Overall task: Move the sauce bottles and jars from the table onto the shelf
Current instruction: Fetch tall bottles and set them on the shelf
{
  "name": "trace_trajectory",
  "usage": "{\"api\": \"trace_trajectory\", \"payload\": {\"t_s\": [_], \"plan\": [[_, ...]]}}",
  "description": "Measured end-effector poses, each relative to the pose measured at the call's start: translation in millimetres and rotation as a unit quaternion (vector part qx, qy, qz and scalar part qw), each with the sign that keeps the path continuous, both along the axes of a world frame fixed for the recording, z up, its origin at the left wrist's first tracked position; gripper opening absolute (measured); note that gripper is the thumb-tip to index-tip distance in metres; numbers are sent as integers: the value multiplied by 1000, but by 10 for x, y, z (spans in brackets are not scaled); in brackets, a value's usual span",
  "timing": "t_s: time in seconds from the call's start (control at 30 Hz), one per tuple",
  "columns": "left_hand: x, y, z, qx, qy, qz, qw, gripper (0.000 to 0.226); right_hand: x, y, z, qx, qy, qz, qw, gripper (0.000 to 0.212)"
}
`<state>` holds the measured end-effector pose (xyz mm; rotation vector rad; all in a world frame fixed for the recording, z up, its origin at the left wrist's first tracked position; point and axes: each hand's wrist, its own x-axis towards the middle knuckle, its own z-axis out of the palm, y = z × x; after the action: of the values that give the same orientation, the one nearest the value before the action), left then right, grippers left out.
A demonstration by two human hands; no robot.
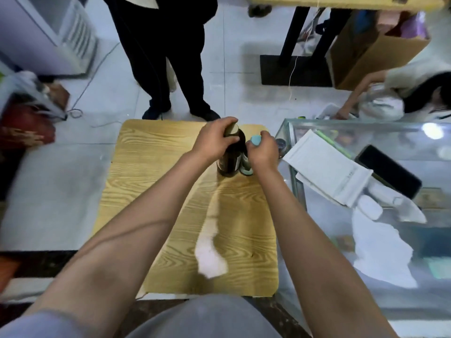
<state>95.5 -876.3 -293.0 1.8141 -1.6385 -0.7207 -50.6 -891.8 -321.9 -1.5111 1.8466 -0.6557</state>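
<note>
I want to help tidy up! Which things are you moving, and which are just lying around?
For the job:
dark bottle, held by the left hand
blue-capped bottle, held by the right hand

Just lying about:
white envelope
black phone
cardboard box
glass case

Likely small shop or storeroom, not home kitchen. Glass display counter (380, 132) at right, goods dimly visible under glass, white papers (324, 167) and black phone (388, 174) lying on top. Tall white appliance with vent grille (48, 35) far left, kind unclear. Pale tiled floor (231, 81) with loose cable (97, 69). Open cardboard box (373, 52) stuffed with coloured packets, far right. Small wood-grain table (156, 191) in middle. One person standing (166, 57) beyond table, another crouching (395, 93) by counter.
</note>
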Motion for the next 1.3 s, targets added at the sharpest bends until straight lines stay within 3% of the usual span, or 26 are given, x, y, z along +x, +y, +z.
{"api": "trace_trajectory", "payload": {"t_s": [0.13,0.2,0.3,0.43,0.57,0.77,0.87,1.1,1.3], "plan": [[-18,78,-52,-55,-85,19,995,36,18,1,-154,-4,-6,-17,1000,33],[-29,110,-99,-65,-78,50,994,36,30,21,-183,-20,-10,-13,1000,35],[13,95,-139,-39,-14,79,996,38,36,59,-227,-36,-24,11,999,43],[9,74,-153,44,134,79,987,44,-4,185,-236,-39,-104,-4,994,54],[68,217,-190,22,70,80,994,43,-74,495,-255,-36,-130,-7,991,54],[202,781,-223,-1,55,48,997,47,-98,1221,-110,-64,-159,-92,981,56],[229,1134,-55,-29,43,-1,999,47,-69,1724,129,-57,-200,-151,966,51],[-40,1994,463,-63,43,-127,989,46,-130,3036,686,-159,-229,-271,921,42],[-758,2727,940,-61,86,-281,954,55,-519,4215,1214,-231,-212,-360,879,47]]}}
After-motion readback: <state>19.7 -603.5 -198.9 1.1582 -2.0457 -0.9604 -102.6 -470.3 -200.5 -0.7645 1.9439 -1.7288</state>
